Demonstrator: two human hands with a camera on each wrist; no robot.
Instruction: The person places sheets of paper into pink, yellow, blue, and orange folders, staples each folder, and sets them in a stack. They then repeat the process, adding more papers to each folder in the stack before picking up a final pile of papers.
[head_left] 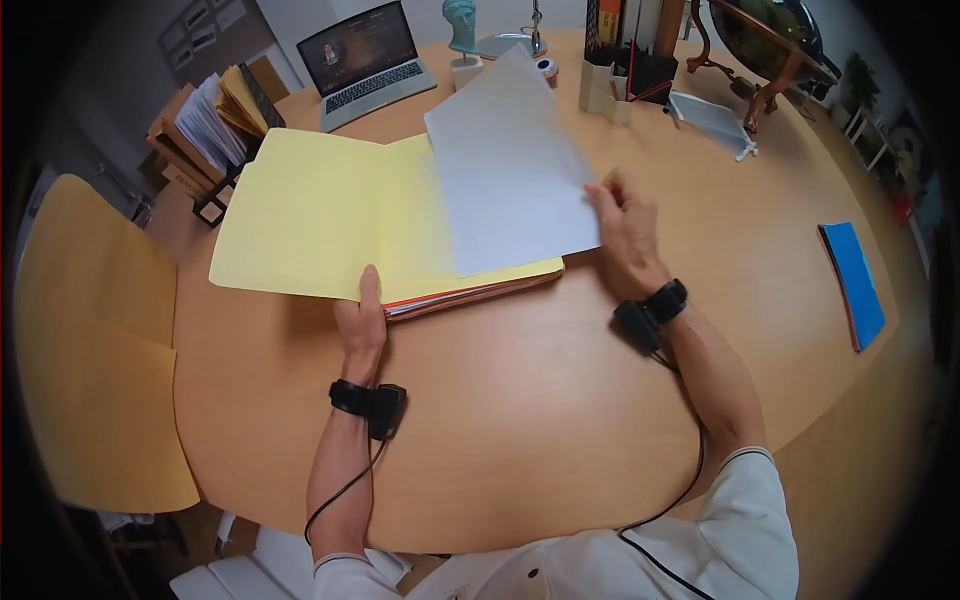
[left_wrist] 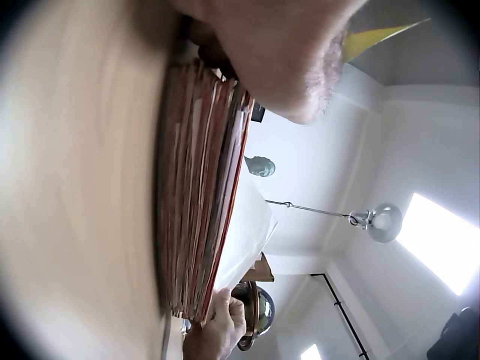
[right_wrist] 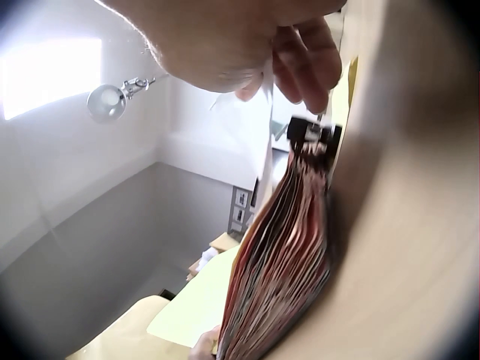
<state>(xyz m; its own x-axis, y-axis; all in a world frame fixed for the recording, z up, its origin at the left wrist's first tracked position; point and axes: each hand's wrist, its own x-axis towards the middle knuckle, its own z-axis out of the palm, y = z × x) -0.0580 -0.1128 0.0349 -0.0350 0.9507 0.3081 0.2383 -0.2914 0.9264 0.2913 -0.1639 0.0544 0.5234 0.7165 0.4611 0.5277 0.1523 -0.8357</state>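
A yellow folder (head_left: 300,215) lies spread on top of a thick stack of papers (left_wrist: 199,195) on the table. The left hand (head_left: 362,322) grips the near edge of folder and stack, thumb on top. White sheets (head_left: 510,165) are held raised at a slant above the folder's right side; the right hand (head_left: 630,222) pinches them at their right edge. A black clip (right_wrist: 315,133) sits on one end of the stack in the right wrist view, just below the right hand's fingers.
Behind stand a laptop (head_left: 370,75), a teal bust (head_left: 461,28), a pen holder (head_left: 606,92) and a globe (head_left: 770,35). Upright files (head_left: 212,118) are at the back left. A blue booklet (head_left: 853,285) lies far right, and a chair (head_left: 100,350) stands left.
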